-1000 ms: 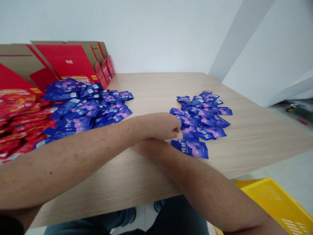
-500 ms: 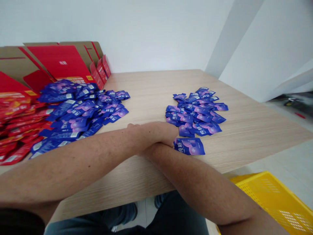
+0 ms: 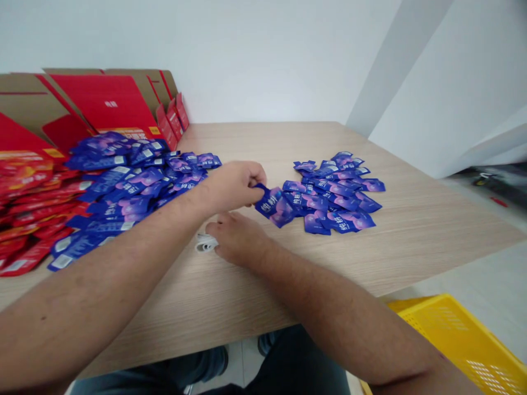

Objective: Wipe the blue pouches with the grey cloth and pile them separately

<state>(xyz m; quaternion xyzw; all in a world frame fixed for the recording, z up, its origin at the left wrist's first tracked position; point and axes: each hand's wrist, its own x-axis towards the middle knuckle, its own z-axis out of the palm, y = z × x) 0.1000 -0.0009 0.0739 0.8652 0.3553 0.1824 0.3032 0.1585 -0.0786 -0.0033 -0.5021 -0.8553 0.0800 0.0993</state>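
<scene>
My left hand (image 3: pixel 242 184) pinches the corner of a blue-purple pouch (image 3: pixel 276 207) with pale lettering and holds it tilted above the table. Just below and nearer to me, my right hand (image 3: pixel 239 237) has its fingers closed on a small white coil (image 3: pixel 206 243) that looks like a wound-up cable. The hands are close together but apart. To their right lies a loose heap of matching blue pouches (image 3: pixel 335 192), overlapping one another. A larger pile of blue pouches (image 3: pixel 127 186) is at the left, partly covered by my left forearm.
Red pouches (image 3: pixel 37 214) are piled at the far left. Red-and-brown cardboard boxes (image 3: pixel 109 104) stand behind the piles against the wall. A yellow plastic basket (image 3: pixel 457 329) is beside the table's right front edge. Bare wood tabletop (image 3: pixel 255 137) lies between the blue piles.
My left hand has moved left and up with the pouch that lay at the front of the right heap. My right hand and the white coil, hidden behind my left forearm before, now show.
</scene>
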